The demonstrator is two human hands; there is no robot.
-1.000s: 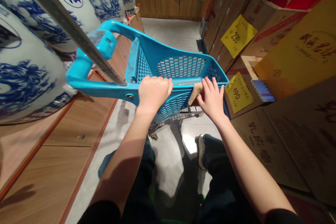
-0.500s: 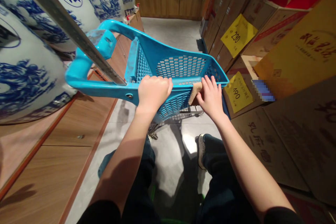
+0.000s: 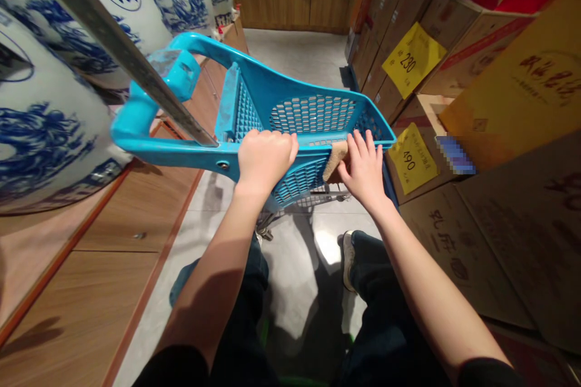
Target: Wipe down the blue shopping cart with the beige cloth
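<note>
A blue plastic shopping cart (image 3: pixel 295 81) stands sideways in front of me, its handle end to the left. My left hand (image 3: pixel 267 160) is closed in a fist over the near rim of the basket. Farther right on the same rim is my right hand (image 3: pixel 364 166), fingers bent over the edge. Between its thumb and fingers it presses a brown cloth (image 3: pixel 334 162) against the basket's outer side; the hand hides part of the cloth. The mesh basket shows no goods inside.
Large blue-and-white jars (image 3: pixel 49 127) stand on a wooden cabinet (image 3: pixel 113 217) to the left. Stacked cartons (image 3: pixel 481 254) with yellow price signs (image 3: pixel 413 157) line the right side. A metal pole (image 3: pixel 118 42) slants across the cart's handle. Grey floor (image 3: pixel 290 48) runs toward wooden panels.
My right hand and the brown cloth have shifted slightly left along the basket's side. My left hand keeps its hold on the rim, and the cart has barely moved.
</note>
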